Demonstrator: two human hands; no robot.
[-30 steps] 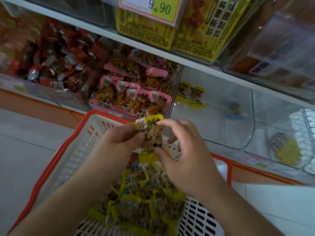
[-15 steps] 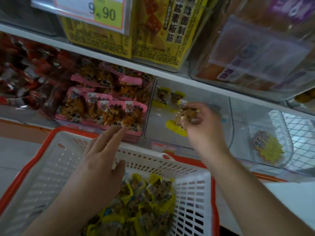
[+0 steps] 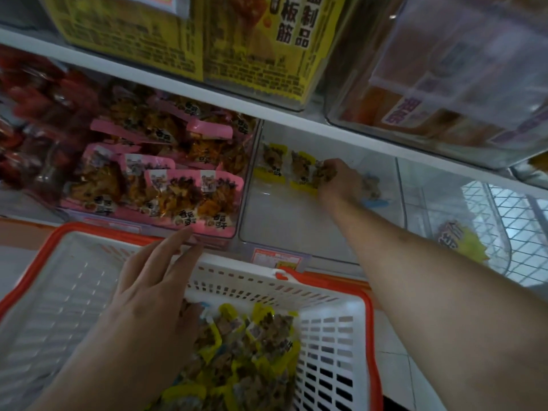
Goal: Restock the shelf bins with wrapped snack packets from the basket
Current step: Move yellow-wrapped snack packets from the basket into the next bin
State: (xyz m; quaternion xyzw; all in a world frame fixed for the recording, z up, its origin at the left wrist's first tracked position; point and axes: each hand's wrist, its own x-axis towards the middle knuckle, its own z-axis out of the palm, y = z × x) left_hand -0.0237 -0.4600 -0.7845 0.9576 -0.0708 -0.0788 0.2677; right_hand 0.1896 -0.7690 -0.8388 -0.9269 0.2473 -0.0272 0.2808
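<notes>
While I watch from the head view, notes by item:

Open room: clear bin (image 3: 296, 229) has bare floor in front of and left of the right hand (image 3: 341, 180); shelf edge (image 3: 326, 126) runs close above it.
Right hand: deep in the clear bin, fingers curled round a yellow packet (image 3: 324, 173), just beside two yellow packets (image 3: 274, 161) lying at the back.
Left hand: left hand (image 3: 148, 289) over the basket's far rim, fingers straight and spread, holding nothing.
Basket: white basket (image 3: 332, 330) with orange rim, a heap of basket packets (image 3: 243, 351) inside.
Neighbour bin: pink packets (image 3: 166, 185), nearly full.
Blue packet: blue packet (image 3: 373, 194), just right of the right hand.
Surroundings: pale floor tiles (image 3: 397, 378) below; I cannot tell the far-right bin's contents.
</notes>
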